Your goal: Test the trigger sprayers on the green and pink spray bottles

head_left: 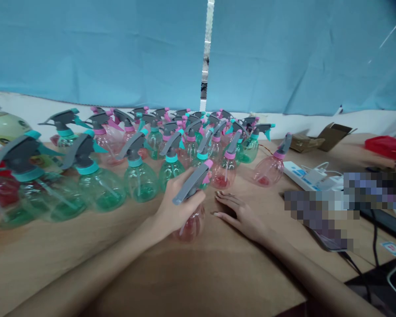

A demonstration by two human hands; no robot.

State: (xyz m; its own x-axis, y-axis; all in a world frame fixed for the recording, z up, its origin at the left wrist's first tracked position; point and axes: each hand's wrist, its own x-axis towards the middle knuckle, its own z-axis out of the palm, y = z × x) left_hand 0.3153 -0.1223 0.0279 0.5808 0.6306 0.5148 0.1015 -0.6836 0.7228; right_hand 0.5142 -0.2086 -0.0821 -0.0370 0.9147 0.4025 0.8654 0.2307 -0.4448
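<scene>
My left hand [178,204] is wrapped round the neck of a pink spray bottle [191,224] with a grey and pink trigger head. The bottle is upright at the middle of the table. Just to its right, my right hand [239,215] rests on the tabletop with its fingers stretched out and holds nothing. Behind the hands stand many more spray bottles in rows. A green spray bottle [141,180] is to the left of my left hand, and a pink spray bottle [223,174] stands beyond my right hand. Another pink spray bottle [269,169] stands apart to the right.
At right lie a white power strip [295,171] with plugs and cables, and a dark phone-like device [330,242]. An open cardboard box [335,136] and a red item [386,146] are farther back. A large pale bottle [6,125] is at far left. Blue sheeting [119,53] covers the wall.
</scene>
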